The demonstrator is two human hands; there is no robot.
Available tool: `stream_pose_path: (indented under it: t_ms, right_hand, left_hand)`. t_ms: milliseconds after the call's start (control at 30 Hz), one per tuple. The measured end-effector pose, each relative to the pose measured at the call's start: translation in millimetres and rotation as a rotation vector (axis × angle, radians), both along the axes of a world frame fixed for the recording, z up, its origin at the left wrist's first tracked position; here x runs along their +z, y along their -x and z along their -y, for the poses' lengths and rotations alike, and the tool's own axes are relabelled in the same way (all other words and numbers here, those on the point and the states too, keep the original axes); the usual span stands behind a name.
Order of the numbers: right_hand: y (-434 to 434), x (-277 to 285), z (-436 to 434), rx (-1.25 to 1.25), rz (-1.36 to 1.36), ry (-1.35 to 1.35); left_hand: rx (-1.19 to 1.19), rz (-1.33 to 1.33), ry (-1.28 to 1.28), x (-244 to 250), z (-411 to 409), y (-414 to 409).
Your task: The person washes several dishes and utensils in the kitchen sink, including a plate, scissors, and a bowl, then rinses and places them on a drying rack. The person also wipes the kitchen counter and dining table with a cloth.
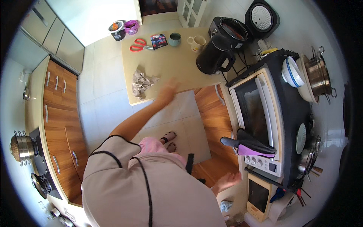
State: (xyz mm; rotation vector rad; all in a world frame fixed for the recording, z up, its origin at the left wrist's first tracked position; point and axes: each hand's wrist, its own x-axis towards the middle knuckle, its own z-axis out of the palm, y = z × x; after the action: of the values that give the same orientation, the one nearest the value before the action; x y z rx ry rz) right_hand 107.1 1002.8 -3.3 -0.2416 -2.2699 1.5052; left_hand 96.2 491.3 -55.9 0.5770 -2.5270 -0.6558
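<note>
My left hand (169, 91), blurred, reaches over the near edge of the pale tabletop (173, 68), just right of a piece of crumpled brown paper (141, 83). Nothing can be made out in it. Low on the right, my right hand (229, 181) is beside the counter with its fingers apart and holds nothing. Towards the table's far side are red-handled scissors (139, 45), a dark printed packet (159, 41), a teal cup (174, 39) and a cream mug (196, 43). A black electric kettle (213, 56) stands at the table's right.
An open black rice cooker (231, 29) sits behind the kettle. On the right is a toaster oven (258, 113) with an oven mitt (249, 144) hanging at its front. Wooden drawers (215, 119) lie beneath. Two tubs, one black (118, 34), one purple (131, 27), stand beyond the table.
</note>
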Motion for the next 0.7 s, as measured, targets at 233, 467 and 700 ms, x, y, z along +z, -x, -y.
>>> stream_pose_path:
  t_ms: [233,467,700]
  right_hand:
    - [15.4,-0.2,189.6,0.747,0.09,-0.248]
    - [-17.3,4.9,434.3,1.157,-0.12,-0.376]
    - [91.8,-136.7,675.1,0.721,0.114,0.031]
  left_hand:
    - [0.356,0.036,-0.086,53.1,68.3,-150.9]
    - [0.296,0.296,-0.07,68.0,115.7,-329.4]
    - [0.546,0.447,-0.007,85.0,195.9,-535.9]
